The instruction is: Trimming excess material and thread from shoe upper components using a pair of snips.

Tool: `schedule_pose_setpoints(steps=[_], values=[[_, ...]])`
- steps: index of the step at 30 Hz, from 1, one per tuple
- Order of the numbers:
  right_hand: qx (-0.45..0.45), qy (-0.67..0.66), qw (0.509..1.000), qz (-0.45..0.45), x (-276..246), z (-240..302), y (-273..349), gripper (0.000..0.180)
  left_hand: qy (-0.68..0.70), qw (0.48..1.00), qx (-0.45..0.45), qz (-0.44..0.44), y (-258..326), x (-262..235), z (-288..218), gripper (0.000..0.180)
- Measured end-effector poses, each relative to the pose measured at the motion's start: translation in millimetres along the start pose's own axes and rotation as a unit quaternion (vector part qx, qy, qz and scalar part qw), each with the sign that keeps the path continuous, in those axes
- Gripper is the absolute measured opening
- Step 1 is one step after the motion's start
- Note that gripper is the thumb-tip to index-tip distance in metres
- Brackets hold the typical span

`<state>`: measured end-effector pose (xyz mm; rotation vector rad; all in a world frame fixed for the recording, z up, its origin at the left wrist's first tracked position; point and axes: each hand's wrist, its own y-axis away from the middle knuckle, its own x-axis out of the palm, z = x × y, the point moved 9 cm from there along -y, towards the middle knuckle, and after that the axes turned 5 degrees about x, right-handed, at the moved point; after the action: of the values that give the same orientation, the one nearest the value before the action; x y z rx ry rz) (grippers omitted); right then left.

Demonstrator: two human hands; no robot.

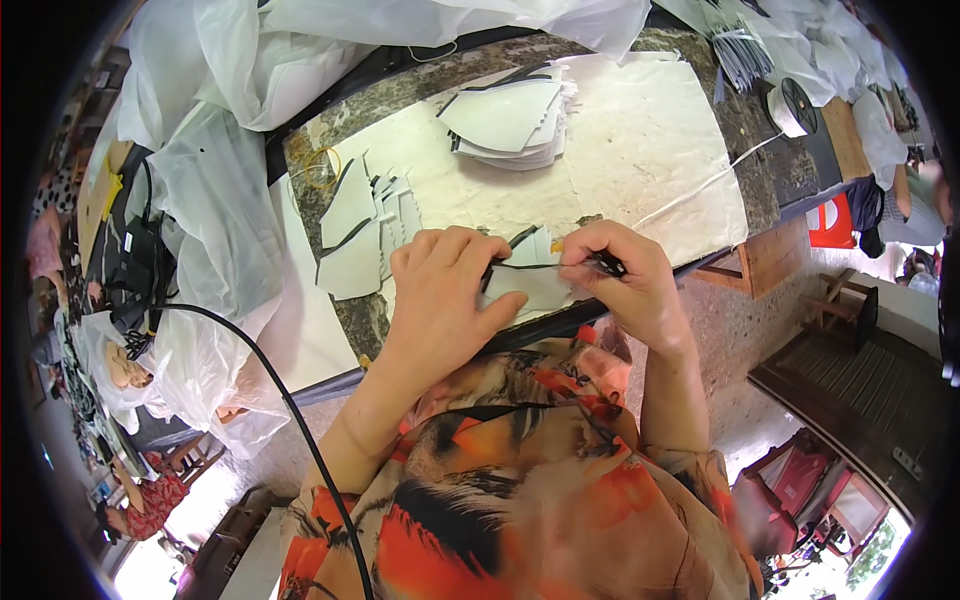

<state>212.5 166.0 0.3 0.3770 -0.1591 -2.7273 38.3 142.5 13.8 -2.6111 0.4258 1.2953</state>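
A white cut piece with a black edge (532, 287) lies at the table's near edge between my hands. My left hand (445, 285) rests palm down over its left end, fingers stretched out and thumb apart on the piece. My right hand (628, 272) is closed around a small black-handled tool (608, 263), whose working end is hidden by the fingers. The right thumb and forefinger meet at the right end of the piece's black edge. Just beyond, another white piece with a dark strip (530, 240) is partly covered.
A stack of white pieces (510, 115) sits farther back on the pale sheet (650, 130). More overlapping pieces (352, 225) lie left. Plastic sheeting (215, 190) covers the left side. A thread spool (790, 108) stands at right. A black cable (265, 365) crosses my left side.
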Motion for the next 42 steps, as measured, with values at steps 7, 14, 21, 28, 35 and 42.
schedule_pose_setpoints(steps=[7, 14, 21, 28, 35, 42], values=[[0.063, -0.242, 0.968, 0.001, -4.0, -9.5, 8.8, 0.016, -0.060, 0.998, 0.036, -0.004, 4.0, -5.0, -6.8, 0.056], [0.063, -0.266, 0.962, -0.028, -9.4, -11.0, 12.3, 0.016, -0.085, 0.995, 0.057, -0.002, 9.2, -3.8, -7.3, 0.051], [-0.042, -0.361, 0.909, -0.203, -76.8, -0.7, 28.4, 0.018, -0.083, 0.994, 0.075, -0.014, 16.8, -15.5, -6.4, 0.042], [0.089, -0.205, 0.975, -0.009, -11.9, 15.6, 12.0, 0.014, 0.318, 0.945, -0.065, 0.026, -3.9, -42.5, -4.0, 0.030], [0.110, -0.184, 0.975, 0.058, 12.6, 21.6, -3.9, 0.012, 0.353, 0.914, -0.143, 0.137, -7.6, -4.5, 3.0, 0.024], [-0.091, 0.069, 0.991, 0.064, 3.7, 44.8, -11.2, 0.016, 0.410, 0.881, -0.208, 0.115, 3.0, 2.9, 25.3, 0.020]])
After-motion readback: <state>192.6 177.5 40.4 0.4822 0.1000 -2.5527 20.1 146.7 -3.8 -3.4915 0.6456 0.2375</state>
